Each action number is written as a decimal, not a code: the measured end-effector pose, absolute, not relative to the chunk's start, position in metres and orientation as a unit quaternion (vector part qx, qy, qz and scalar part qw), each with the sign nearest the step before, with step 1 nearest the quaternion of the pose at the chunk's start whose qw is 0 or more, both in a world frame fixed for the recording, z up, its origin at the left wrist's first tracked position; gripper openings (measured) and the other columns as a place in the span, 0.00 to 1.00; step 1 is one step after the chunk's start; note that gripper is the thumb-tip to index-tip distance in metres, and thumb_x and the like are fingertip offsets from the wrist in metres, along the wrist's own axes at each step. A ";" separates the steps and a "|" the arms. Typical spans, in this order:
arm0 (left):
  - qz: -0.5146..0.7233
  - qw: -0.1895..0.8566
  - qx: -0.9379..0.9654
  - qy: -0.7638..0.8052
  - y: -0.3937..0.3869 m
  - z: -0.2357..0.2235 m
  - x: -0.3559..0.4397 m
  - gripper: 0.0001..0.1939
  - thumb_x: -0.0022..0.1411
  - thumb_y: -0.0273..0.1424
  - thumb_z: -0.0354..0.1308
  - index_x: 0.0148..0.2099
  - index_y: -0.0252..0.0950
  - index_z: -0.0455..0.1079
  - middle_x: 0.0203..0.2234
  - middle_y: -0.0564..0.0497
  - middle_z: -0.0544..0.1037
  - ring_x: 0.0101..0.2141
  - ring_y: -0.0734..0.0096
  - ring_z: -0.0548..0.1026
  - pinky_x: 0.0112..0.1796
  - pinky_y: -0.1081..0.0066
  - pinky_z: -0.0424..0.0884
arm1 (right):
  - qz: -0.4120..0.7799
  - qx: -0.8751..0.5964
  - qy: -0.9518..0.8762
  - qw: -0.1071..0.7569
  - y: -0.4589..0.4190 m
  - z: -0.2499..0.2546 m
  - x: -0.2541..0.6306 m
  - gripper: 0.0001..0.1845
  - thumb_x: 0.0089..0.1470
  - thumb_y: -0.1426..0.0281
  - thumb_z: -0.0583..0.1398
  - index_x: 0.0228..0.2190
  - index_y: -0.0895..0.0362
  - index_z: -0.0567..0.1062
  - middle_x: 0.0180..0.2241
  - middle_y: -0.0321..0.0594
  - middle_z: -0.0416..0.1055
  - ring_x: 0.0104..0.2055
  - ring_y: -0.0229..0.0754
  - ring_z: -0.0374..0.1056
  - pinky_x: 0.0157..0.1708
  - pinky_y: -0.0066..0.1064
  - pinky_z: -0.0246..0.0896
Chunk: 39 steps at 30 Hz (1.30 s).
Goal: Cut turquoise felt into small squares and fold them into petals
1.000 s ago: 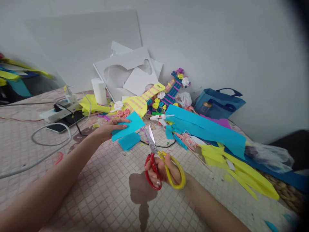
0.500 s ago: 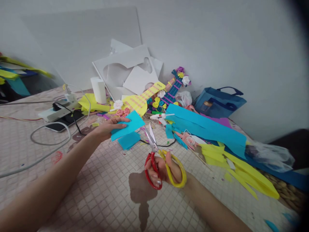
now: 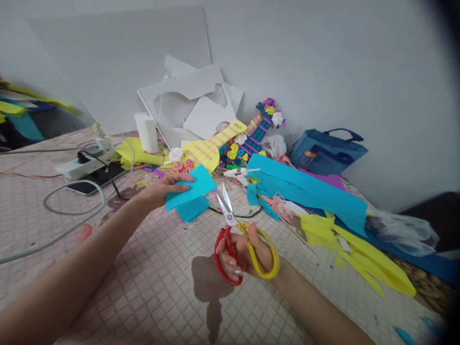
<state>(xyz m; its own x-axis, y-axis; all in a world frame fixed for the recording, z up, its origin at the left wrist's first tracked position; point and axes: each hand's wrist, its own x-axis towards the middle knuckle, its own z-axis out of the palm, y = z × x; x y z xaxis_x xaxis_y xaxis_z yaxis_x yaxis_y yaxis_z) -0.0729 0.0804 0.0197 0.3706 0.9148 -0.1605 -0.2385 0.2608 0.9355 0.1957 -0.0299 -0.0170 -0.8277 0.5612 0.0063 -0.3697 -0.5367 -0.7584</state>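
Note:
Pinched in my left hand [image 3: 167, 191] is a blue piece of crepe paper [image 3: 196, 187], held above the table. Below it lies another blue paper piece [image 3: 192, 209], partly covered by the held one. My right hand [image 3: 247, 251] has its thumb and fingers through the handles of a pair of scissors [image 3: 230, 218], one handle red and one yellow. The blades stand slightly apart and point up toward the right edge of the held paper. I see a narrow gap between blade tips and paper.
Behind my hands lie a yellow paper guitar [image 3: 204, 151] and a white glue gun [image 3: 237, 173]. Long blue crepe paper [image 3: 309, 189] and yellow paper strips [image 3: 373, 258] spread to the right. A power strip [image 3: 86, 165] with cables sits left; a blue bag [image 3: 325, 153] stands at the back right.
The scissor handles have spread very slightly wider. My left hand and the blue paper have hardly moved.

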 end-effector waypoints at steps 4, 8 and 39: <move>0.406 0.696 0.456 0.378 0.080 0.018 -0.073 0.17 0.42 0.27 0.70 0.38 0.37 0.75 0.33 0.51 0.80 0.29 0.69 0.78 0.31 0.72 0.75 | 0.877 -0.105 -0.386 0.267 -0.031 -0.015 0.195 0.42 0.49 0.38 0.42 0.37 0.63 0.69 0.23 0.35 0.60 0.20 0.34 0.56 0.21 0.30 0.55; 0.394 0.694 0.466 0.381 0.079 0.017 -0.073 0.17 0.43 0.27 0.70 0.39 0.38 0.75 0.33 0.52 0.80 0.29 0.69 0.78 0.31 0.71 0.76 | 0.881 -0.101 -0.376 0.267 -0.032 -0.013 0.194 0.43 0.49 0.38 0.39 0.36 0.63 0.69 0.23 0.35 0.60 0.19 0.34 0.56 0.21 0.30 0.54; 0.379 0.706 0.474 0.365 0.073 0.022 -0.066 0.16 0.41 0.28 0.71 0.36 0.38 0.75 0.29 0.53 0.79 0.25 0.72 0.76 0.27 0.74 0.74 | 0.907 -0.061 -0.327 0.258 -0.037 -0.014 0.187 0.42 0.48 0.36 0.38 0.33 0.60 0.67 0.18 0.31 0.58 0.16 0.31 0.52 0.17 0.26 0.51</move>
<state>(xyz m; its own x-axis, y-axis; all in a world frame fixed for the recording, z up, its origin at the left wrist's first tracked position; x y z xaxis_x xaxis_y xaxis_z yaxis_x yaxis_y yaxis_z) -0.0664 0.0727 0.0217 0.4460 0.8814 -0.1555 -0.1894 0.2628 0.9461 0.1875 -0.0371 -0.0139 -0.8592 0.5085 0.0575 -0.4281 -0.6528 -0.6249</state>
